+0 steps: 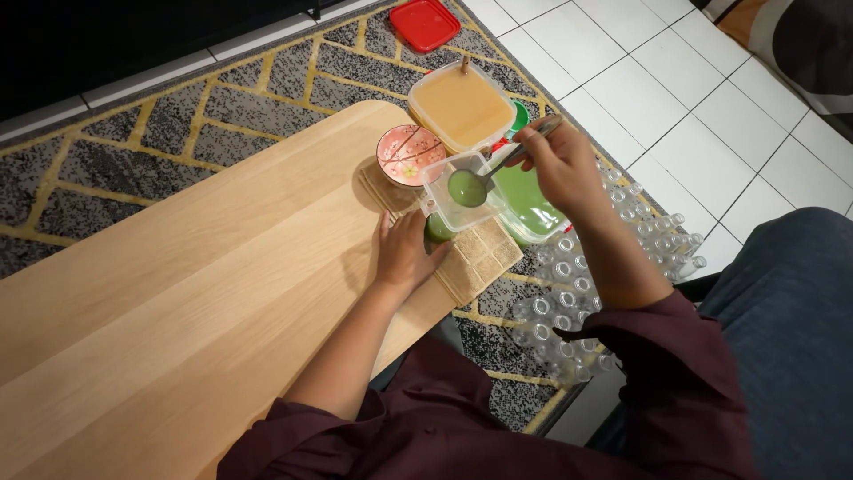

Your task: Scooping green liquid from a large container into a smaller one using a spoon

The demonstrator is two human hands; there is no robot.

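My right hand (558, 164) grips the handle of a metal ladle (468, 188) whose bowl is full of green liquid. The ladle hangs over a small clear square container (440, 169) that sits on top of a small bottle with green liquid (437, 230). My left hand (404, 253) wraps around that bottle on a woven mat (480, 258) at the edge of the wooden table (195, 293). A clear tub of green liquid (529, 206) lies just right of the ladle, under my right hand.
A pink patterned bowl (408, 154) stands left of the small container. Behind it is a tub of tan liquid (460, 105) with a wooden stick, and a red lid (425, 23) on the rug. Several empty clear bottles (569, 293) lie on the floor to the right.
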